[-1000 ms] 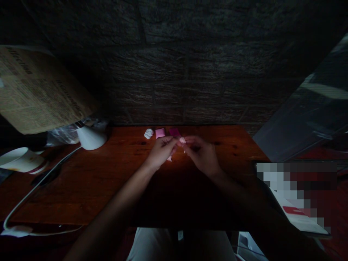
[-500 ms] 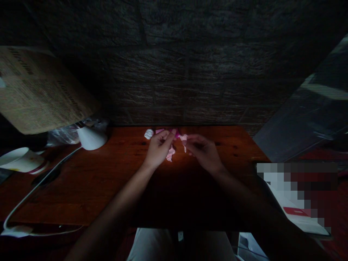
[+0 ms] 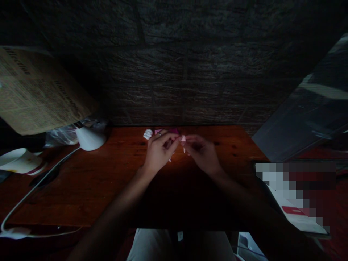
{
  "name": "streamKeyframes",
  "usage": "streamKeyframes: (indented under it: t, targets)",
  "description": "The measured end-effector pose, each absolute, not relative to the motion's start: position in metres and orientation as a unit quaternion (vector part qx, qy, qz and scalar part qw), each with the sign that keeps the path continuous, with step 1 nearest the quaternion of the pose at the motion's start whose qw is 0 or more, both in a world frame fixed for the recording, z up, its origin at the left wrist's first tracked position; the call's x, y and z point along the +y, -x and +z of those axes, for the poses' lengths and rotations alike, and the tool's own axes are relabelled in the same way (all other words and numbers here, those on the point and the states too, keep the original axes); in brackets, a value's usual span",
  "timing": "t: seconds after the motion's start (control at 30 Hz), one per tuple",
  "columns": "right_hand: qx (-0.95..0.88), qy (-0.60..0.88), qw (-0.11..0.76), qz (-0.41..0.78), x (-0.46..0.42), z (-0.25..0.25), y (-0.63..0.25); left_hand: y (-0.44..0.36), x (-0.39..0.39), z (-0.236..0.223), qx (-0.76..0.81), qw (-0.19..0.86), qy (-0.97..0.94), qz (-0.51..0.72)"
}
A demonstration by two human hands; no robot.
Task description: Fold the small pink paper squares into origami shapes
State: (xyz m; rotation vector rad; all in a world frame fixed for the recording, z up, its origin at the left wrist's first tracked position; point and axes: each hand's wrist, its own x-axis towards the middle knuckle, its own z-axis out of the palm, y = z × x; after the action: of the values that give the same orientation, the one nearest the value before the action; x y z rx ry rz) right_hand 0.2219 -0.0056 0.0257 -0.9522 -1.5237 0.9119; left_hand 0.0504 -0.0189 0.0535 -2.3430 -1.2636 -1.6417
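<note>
Between my two hands is a small pale pink piece of crumpled paper point(image 3: 183, 138). My left hand point(image 3: 160, 149), with a ring on one finger, pinches its left side between thumb and fingertips. From the other side my right hand point(image 3: 203, 152) grips the same piece, thumb and fingers closed. Another pale pink scrap point(image 3: 170, 159) lies on the wood, mostly hidden behind my left hand. Beyond the fingers are a magenta piece point(image 3: 174, 131) and a flat pink piece point(image 3: 158, 131). A crumpled white wad point(image 3: 148, 134) rests to their left.
The wooden table point(image 3: 81, 181) meets a dark brick-patterned wall point(image 3: 168, 65). At left stand a white lamp base point(image 3: 89, 138) with a cord, a paper cup point(image 3: 20, 160) and a printed brown paper bag point(image 3: 40, 90). A grey panel point(image 3: 293, 119) leans at right, near a blurred-out screen.
My left hand has moved right to meet the right hand at the pink paper. Both hands now pinch it, and the scrap below is more covered.
</note>
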Motion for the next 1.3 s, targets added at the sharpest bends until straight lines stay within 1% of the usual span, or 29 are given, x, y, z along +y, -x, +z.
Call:
streamKeyframes:
  t: [0.2,0.37,0.6,0.7,0.83,0.9,1.07,1.3]
  targets:
    - [-0.653,0.412,0.527,0.356,-0.007,0.025,-0.223,-0.053,-0.021,0.055,-0.461,-0.075,0.726,-0.504]
    - [-0.661,0.409,0.524,0.349,-0.007,0.024,-0.222,-0.054,-0.021,0.054,-0.465,-0.153,0.736,-0.467]
    - [-0.658,0.415,0.517,0.355,-0.008,0.027,-0.222,-0.057,-0.016,0.045,-0.45,-0.295,0.673,-0.507]
    - [-0.654,0.417,0.52,0.358,-0.009,0.028,-0.221,-0.058,-0.016,0.044,-0.445,-0.329,0.658,-0.511]
    - [-0.639,0.407,0.527,0.385,-0.008,0.028,-0.221,-0.057,-0.016,0.049,-0.458,-0.332,0.646,-0.513]
    - [-0.624,0.4,0.532,0.409,-0.007,0.029,-0.221,-0.055,-0.016,0.051,-0.467,-0.316,0.635,-0.528]
    - [-0.592,0.389,0.528,0.469,-0.006,0.032,-0.222,-0.051,-0.015,0.057,-0.466,-0.214,0.636,-0.577]
    - [-0.598,0.376,0.508,0.493,-0.007,0.036,-0.222,-0.051,-0.017,0.057,-0.415,-0.134,0.704,-0.561]
